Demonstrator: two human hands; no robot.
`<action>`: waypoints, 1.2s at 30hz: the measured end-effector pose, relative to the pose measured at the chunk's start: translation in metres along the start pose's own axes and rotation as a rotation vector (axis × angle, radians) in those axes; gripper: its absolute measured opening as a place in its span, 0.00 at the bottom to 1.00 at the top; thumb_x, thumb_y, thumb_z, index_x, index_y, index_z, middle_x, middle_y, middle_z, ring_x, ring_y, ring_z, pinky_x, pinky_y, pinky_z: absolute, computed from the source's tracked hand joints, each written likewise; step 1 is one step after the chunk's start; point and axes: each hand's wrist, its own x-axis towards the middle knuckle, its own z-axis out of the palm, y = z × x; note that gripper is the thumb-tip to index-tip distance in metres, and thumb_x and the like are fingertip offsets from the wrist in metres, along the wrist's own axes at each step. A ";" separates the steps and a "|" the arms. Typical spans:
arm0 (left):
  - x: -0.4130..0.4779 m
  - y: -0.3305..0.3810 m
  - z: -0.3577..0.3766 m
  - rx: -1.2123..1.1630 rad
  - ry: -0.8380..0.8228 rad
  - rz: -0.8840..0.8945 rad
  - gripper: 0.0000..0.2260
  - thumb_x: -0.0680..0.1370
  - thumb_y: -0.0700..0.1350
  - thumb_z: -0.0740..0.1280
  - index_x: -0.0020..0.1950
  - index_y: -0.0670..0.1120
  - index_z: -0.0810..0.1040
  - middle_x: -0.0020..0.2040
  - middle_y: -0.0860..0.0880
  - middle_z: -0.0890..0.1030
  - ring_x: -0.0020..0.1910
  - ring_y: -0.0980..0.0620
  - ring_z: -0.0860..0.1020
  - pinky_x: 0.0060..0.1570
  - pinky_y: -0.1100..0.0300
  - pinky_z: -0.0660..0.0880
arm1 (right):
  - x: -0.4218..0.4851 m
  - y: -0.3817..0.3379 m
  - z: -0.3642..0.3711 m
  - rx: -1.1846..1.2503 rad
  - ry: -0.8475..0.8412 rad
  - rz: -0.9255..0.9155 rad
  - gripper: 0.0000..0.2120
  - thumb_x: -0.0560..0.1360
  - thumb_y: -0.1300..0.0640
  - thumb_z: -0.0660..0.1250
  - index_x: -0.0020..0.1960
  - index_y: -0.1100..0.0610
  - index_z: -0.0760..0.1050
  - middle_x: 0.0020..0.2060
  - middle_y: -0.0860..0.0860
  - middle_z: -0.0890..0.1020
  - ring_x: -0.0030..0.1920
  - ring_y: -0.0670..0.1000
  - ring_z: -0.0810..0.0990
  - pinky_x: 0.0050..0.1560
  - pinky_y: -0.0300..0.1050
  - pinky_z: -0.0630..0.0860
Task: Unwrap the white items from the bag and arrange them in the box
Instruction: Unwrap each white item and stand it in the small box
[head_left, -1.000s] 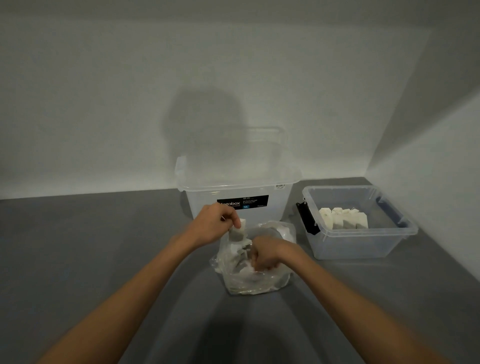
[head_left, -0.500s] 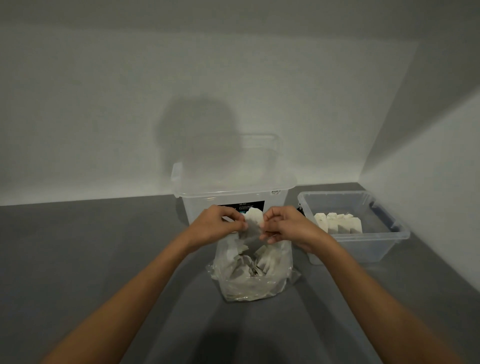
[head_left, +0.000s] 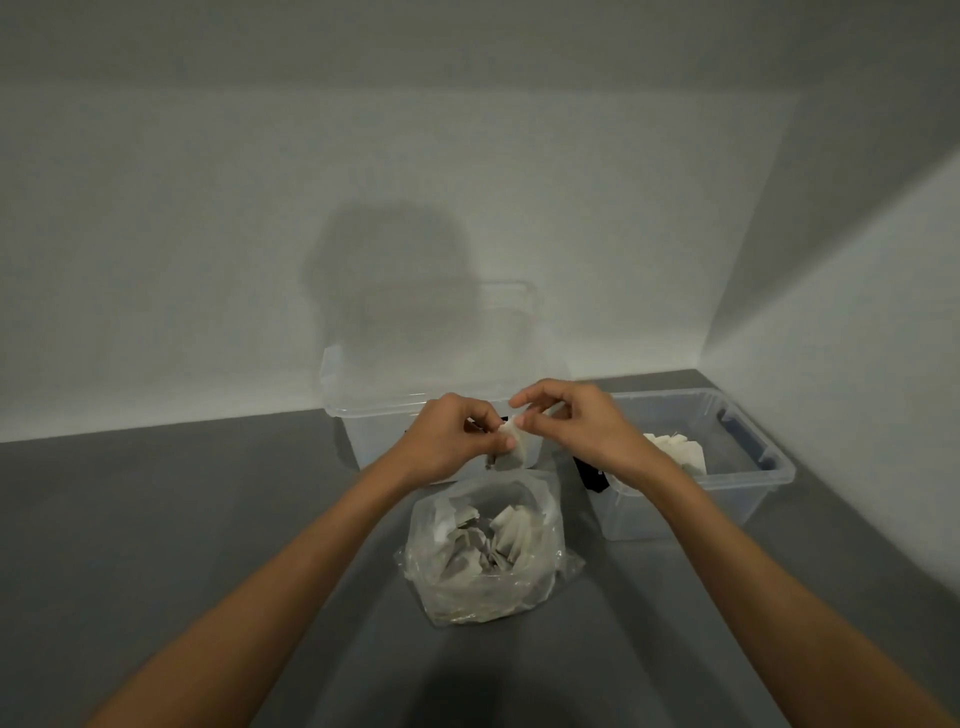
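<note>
A: First entry?
B: One white item (head_left: 521, 446), held in the air just above the open mouth of the bag (head_left: 543, 569).
A: Held how?
B: Left hand (head_left: 451, 441): thumb and curled fingers pinch its left side. Right hand (head_left: 574, 423): thumb and forefinger pinch its upper right edge, the other fingers loosely curled. Whether the right hand has the wrapping or the piece itself, I cannot tell.
A: The bag?
B: Clear plastic, standing on the grey surface (head_left: 156, 519), holding a loose heap of white pieces (head_left: 511, 530).
A: The box?
B: Clear box (head_left: 771, 465), to the right of the bag, lid off, black latch (head_left: 589, 475) on its near left end. A row of white pieces (head_left: 675, 448) stands inside, partly hidden by the right wrist.
A: Anything else?
B: A large clear tub (head_left: 374, 415) behind the hands, against the wall.
</note>
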 end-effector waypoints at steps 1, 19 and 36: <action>0.003 0.004 0.001 0.015 -0.009 0.006 0.05 0.71 0.46 0.74 0.42 0.45 0.84 0.38 0.51 0.84 0.38 0.57 0.81 0.46 0.61 0.77 | 0.001 -0.001 -0.005 -0.021 -0.010 -0.020 0.05 0.73 0.54 0.72 0.48 0.51 0.83 0.42 0.47 0.84 0.42 0.42 0.80 0.47 0.38 0.75; 0.116 0.077 0.111 0.186 -0.041 0.016 0.04 0.75 0.42 0.69 0.48 0.47 0.81 0.41 0.52 0.80 0.41 0.56 0.78 0.42 0.65 0.75 | 0.011 0.094 -0.172 -0.445 0.039 0.108 0.05 0.74 0.65 0.67 0.43 0.58 0.81 0.32 0.46 0.81 0.32 0.41 0.79 0.37 0.28 0.72; 0.194 0.035 0.246 0.841 -0.259 -0.246 0.07 0.78 0.43 0.65 0.54 0.44 0.78 0.54 0.45 0.80 0.52 0.46 0.79 0.52 0.55 0.73 | 0.047 0.214 -0.145 -0.745 -0.332 0.215 0.08 0.76 0.71 0.58 0.49 0.66 0.75 0.51 0.63 0.78 0.53 0.60 0.78 0.43 0.45 0.68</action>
